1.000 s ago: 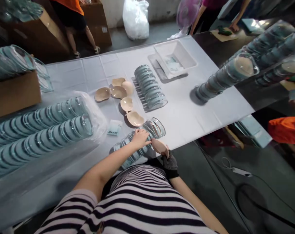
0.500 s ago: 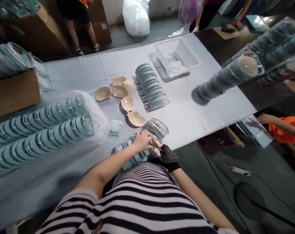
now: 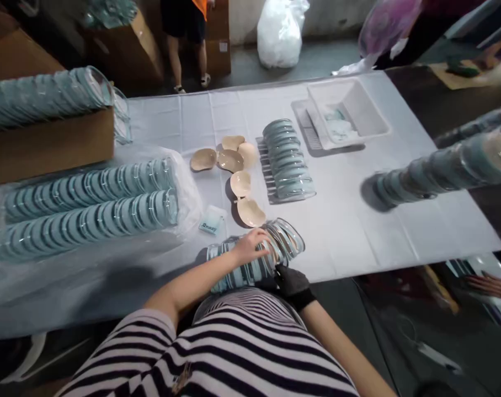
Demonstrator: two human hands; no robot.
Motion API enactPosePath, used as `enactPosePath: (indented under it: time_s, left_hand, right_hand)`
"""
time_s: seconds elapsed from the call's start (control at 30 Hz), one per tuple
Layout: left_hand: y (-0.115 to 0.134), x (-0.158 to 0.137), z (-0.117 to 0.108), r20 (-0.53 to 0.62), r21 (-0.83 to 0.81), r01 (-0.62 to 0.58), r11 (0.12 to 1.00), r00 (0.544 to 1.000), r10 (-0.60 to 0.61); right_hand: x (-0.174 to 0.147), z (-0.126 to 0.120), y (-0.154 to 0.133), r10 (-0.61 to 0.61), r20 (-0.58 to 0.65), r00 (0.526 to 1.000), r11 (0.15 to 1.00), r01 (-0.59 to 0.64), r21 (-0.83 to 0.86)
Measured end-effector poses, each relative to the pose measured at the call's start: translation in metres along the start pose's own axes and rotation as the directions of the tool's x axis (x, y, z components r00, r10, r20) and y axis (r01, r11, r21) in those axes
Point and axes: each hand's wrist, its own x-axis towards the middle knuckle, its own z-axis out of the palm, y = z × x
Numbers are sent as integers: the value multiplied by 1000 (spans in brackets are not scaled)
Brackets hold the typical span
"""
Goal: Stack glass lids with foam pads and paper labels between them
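A row of clear packs with pale blue-green inserts (image 3: 250,273) lies at the near table edge, in front of my body. My left hand (image 3: 252,247), bare, is over the row with its fingers apart. Beige edges show inside the packs at its right end (image 3: 289,241). My right hand (image 3: 292,282), in a dark glove, has curled fingers against the row's near side; what they grip is hidden. Beyond the row lie beige moulded cups (image 3: 251,212), some joined in pairs. A small printed packet (image 3: 212,220) sits left of them.
Two long rows of similar packs (image 3: 110,205) lie in plastic at left, near a cardboard box (image 3: 47,144). A shorter row (image 3: 289,160), a white bin (image 3: 368,132) and a leaning stack (image 3: 432,168) occupy the table farther right. Other people stand beyond it.
The beige piece between my hands is no longer seen there. My left hand has opened over the row, and my right hand stays beside it. The view has swung left.
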Motion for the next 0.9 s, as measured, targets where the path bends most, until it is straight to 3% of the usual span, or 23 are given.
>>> enactPosePath:
  time_s: [0.03,0.07,0.13,0.17,0.2,0.23,0.33,0.47,0.53,0.73,0.8,0.9]
  left_hand:
    - [-19,3,-11,-113,-11,158,987,981,-158]
    - [-40,4,-24,-226,-11,354,935,910,-347]
    - [-84,3,-48,-372,-8,730,683,632,-680]
    - [-103,0,-57,-380,-13,832,554,509,-773]
    - [-120,-4,-64,-364,-14,884,468,431,-825]
    - [-132,-8,-68,-336,-10,904,428,400,-853]
    - [-148,-17,-70,-306,2,889,457,436,-846]
    - [-146,-16,-68,-364,11,916,401,377,-852]
    - [-145,-13,-70,-327,8,916,402,382,-864]
    - [-125,-21,-82,-336,31,850,527,505,-795]
    - [-114,-31,-87,-341,44,807,589,566,-751]
    - [-103,-43,-94,-332,69,755,652,634,-699]
  right_hand:
    - [-3,-1,2,-21,-46,999,999,19,-41]
    - [-5,0,4,-32,-82,996,997,26,-74]
    - [-7,2,6,-45,-119,992,994,32,-103]
    - [-7,4,7,-61,-139,988,993,47,-105]
    - [-6,4,7,-84,-164,983,993,69,-99]
    - [-6,2,7,-110,-192,975,992,94,-87]
    - [1,-14,0,-159,-293,943,987,159,-24]
    - [24,-52,-23,-198,-361,911,976,216,10]
    - [35,-67,-36,-243,-359,901,966,258,-4]
    - [39,-72,-62,-296,-316,902,945,324,39]
    - [39,-71,-68,-288,-322,902,922,352,162]
    - [50,-75,-81,-230,-398,888,816,399,418]
